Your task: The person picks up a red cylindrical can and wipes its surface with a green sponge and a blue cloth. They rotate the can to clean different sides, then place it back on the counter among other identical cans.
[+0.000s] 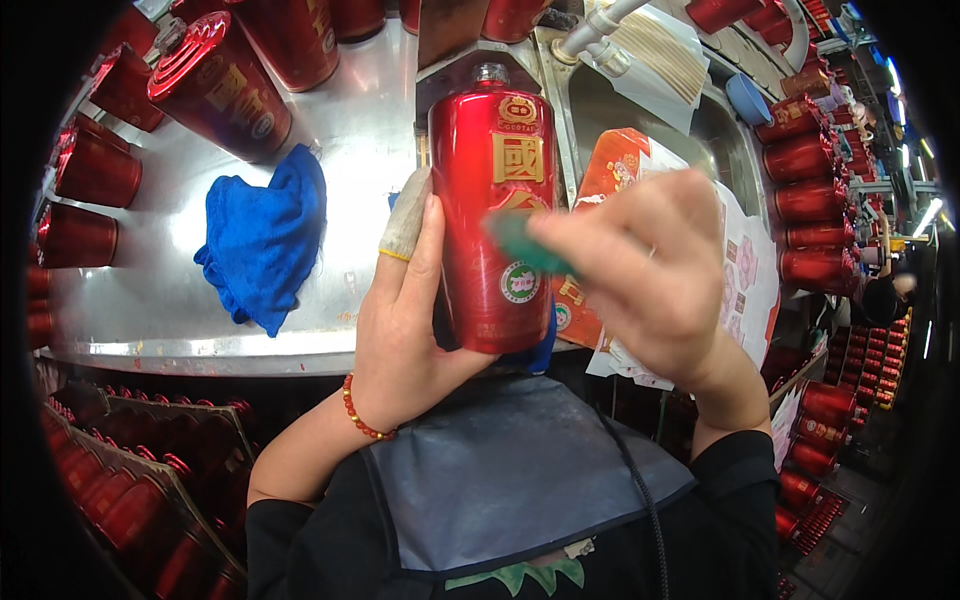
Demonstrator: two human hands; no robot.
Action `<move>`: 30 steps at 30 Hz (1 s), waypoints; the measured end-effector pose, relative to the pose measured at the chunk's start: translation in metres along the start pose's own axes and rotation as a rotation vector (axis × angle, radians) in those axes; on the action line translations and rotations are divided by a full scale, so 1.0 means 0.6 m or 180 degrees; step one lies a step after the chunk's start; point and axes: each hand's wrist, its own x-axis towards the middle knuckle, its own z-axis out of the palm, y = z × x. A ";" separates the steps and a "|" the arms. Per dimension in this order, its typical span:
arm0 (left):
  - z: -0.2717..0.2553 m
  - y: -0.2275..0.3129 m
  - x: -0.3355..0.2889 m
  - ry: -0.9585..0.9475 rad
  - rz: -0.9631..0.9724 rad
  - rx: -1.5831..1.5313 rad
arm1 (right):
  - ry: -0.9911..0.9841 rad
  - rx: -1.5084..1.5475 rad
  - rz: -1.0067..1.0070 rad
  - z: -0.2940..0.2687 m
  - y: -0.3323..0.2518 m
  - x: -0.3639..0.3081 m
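Observation:
A glossy red bottle (467,210) with gold characters, a round white-and-green mark and a clear stopper lies before me, neck pointing away. My left hand (395,310) is closed around its left side and base, with the thumb under the bottom end. One left finger wears a pale fabric finger cover (408,215). My right hand (650,275) is closed on a small green pad (527,243), smeared by motion. The pad lies over the bottle's front, hiding part of the lower gold lettering; whether it touches the surface I cannot tell.
Left on the metal table (350,120) lies a crumpled blue cloth (265,235), with red bottles (220,90) behind it. Printed papers (745,265) and an orange-red sheet (612,165) lie by the metal sink (715,130). Crated bottles (130,500) stand below left; more line the right.

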 end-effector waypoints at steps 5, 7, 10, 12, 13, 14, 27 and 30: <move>0.000 -0.002 0.000 0.0007 0.0028 0.0052 | -0.0213 0.0220 0.0212 -0.011 -0.003 -0.002; 0.001 -0.001 0.000 0.0005 0.0013 0.0013 | -0.0279 0.0419 0.0144 -0.011 -0.012 -0.002; 0.000 -0.001 0.000 0.0014 0.0027 -0.0002 | -0.0186 0.0019 0.0177 -0.015 0.010 0.002; 0.000 -0.001 0.001 0.0017 0.0028 0.0009 | -0.0235 0.0112 0.0137 -0.014 -0.001 0.005; 0.000 -0.001 0.000 0.0022 0.0021 0.0013 | -0.0175 0.0067 0.0162 -0.014 0.008 0.006; 0.002 -0.001 0.000 0.0033 0.0015 0.0013 | -0.0118 0.0018 0.0181 -0.014 0.014 0.007; -0.002 0.000 -0.002 -0.0077 -0.0102 -0.0045 | -0.0183 0.0313 -0.0054 -0.010 0.017 0.010; 0.002 -0.003 -0.004 -0.0021 -0.0060 -0.0056 | -0.0139 0.0367 0.0070 -0.007 0.037 0.019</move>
